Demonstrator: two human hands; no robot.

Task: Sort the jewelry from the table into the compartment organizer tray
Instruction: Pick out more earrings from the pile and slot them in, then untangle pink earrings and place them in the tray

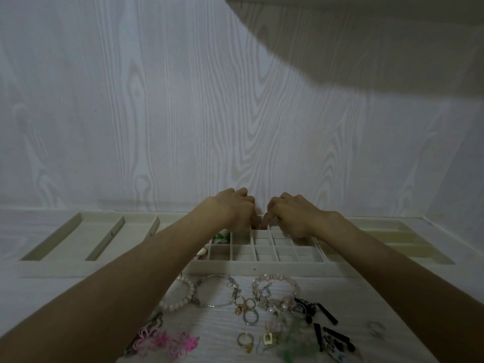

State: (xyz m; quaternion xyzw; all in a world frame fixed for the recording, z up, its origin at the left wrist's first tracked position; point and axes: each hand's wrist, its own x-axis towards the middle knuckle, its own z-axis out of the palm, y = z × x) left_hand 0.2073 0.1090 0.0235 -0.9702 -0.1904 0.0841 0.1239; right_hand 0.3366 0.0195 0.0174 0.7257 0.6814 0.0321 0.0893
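Both hands reach over the far row of the organizer tray point(222, 264), at its small square compartments near the middle. Left hand point(235, 210) & right hand point(290, 213) sit knuckle to knuckle, fingers point(265, 218) curled down into the cells; poss. pinching sth tiny, but can't tell what, if anything, they grip, as it's too dim and hidden. Some green and shell-like bits lie in cells just under the left wrist. Rest of the jewelry is on the surface point(214, 328) in front of the tray: pearl bracelet point(183, 294), thin bangle point(217, 290), pink bead bracelet point(277, 284), rings point(245, 339), pink flower pieces point(167, 341), black bar pieces point(327, 313).
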